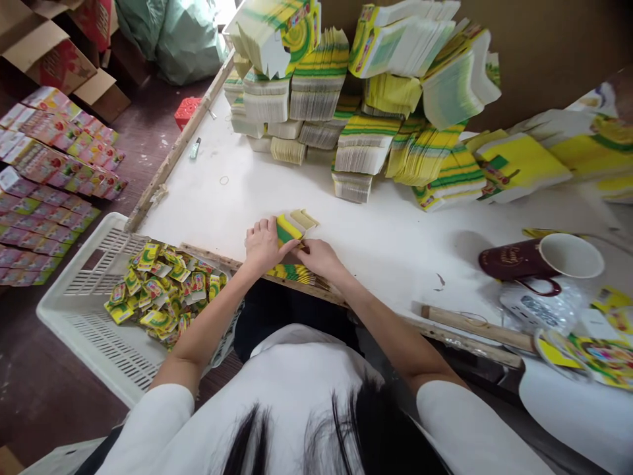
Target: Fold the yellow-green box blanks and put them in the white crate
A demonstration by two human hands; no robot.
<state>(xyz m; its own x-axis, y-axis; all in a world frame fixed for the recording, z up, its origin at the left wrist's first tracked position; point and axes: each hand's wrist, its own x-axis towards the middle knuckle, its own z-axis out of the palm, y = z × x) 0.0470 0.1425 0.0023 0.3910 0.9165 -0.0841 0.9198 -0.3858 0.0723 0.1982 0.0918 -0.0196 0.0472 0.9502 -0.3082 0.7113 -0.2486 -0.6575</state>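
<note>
Near the table's front edge, a small yellow-and-green printed card carton (289, 227) with pale flaps at its far end lies between my hands. My left hand (263, 247) holds it from the left, its thumb reaching across toward the right hand. From the right, my right hand (320, 257) pinches the carton's near edge; its fingertips are partly hidden. Just below my hands, along the table edge, runs a row of yellow-and-green cards (291, 272). On my left, a white plastic crate (103, 330) holds many small folded yellow-and-green cartons (158, 290).
Tall stacks of flat printed cards (368, 142) line the back of the white table (237, 204). A maroon mug (514, 258) lies on its side at the right, near a wooden stick (479, 326). Pink boxes (49, 152) and brown cartons (49, 53) stand at the left.
</note>
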